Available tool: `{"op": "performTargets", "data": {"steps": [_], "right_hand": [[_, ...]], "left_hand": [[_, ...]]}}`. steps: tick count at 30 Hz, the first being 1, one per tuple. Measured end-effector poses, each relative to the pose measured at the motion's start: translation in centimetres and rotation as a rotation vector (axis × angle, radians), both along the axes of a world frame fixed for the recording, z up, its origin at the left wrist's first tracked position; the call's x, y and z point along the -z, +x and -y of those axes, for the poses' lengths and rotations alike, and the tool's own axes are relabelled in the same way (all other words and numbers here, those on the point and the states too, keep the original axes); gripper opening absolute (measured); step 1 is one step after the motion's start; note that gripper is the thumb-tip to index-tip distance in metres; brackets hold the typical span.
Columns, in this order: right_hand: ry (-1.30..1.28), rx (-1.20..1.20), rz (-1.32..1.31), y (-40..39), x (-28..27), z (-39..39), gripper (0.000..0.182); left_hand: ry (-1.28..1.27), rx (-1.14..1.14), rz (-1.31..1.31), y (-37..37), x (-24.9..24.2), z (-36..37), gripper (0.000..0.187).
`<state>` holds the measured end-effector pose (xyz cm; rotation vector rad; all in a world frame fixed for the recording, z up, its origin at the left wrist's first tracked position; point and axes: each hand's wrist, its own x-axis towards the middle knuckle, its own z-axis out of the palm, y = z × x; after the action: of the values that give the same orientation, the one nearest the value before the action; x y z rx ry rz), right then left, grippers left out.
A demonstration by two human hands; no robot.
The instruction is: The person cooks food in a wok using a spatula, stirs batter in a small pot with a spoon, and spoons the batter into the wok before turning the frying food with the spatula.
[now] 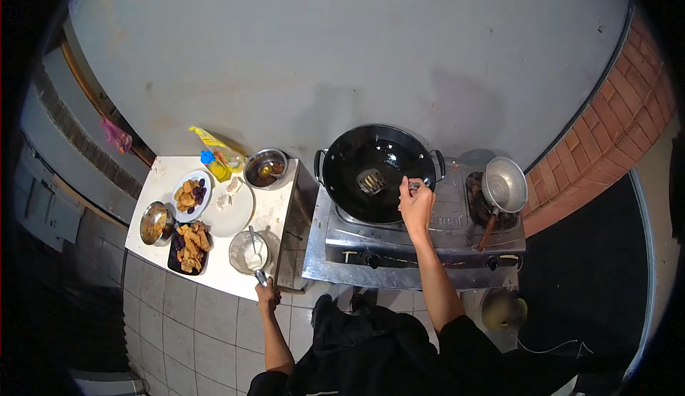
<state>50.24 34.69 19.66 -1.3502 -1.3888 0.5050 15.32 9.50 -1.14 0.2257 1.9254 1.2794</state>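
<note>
My right hand [416, 203] is closed around the handle of a slotted spatula [371, 182], whose head rests inside a black two-handled wok [357, 146] on the stove. At the front edge of the white table, my left hand [268, 295] is wrapped round the handle of a strainer or small pan [242, 242]; its round part lies on the table. Inside that round part are a spoon [252, 239] and some white stuff [254, 260]. A white plate [232, 217] with a few whitish pieces lies just behind it.
On the table [228, 282] are a metal bowl [265, 168], a yellow bottle [220, 170], a plate of fried food [190, 195], a dark tray of fried pieces [190, 247] and another bowl [155, 223]. A saucepan [505, 184] sits at the stove's right, near a brick wall [592, 132].
</note>
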Motion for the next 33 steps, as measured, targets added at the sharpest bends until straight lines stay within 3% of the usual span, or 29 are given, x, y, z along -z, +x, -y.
{"op": "performTargets", "data": {"steps": [2,23,33], "right_hand": [[0.112,0.046,0.127,0.0,0.3,-0.2,0.027],[0.114,0.056,0.103,0.2,0.6,0.0,0.026],[-0.135,-0.023,-0.317,1.6,-1.3,0.6,0.027]], "left_hand": [[-0.005,0.003,0.007,0.0,-0.1,-0.1,0.032],[0.021,0.018,-0.005,-0.2,1.1,0.2,0.03],[0.001,0.026,-0.006,0.5,-0.7,0.0,0.032]]}}
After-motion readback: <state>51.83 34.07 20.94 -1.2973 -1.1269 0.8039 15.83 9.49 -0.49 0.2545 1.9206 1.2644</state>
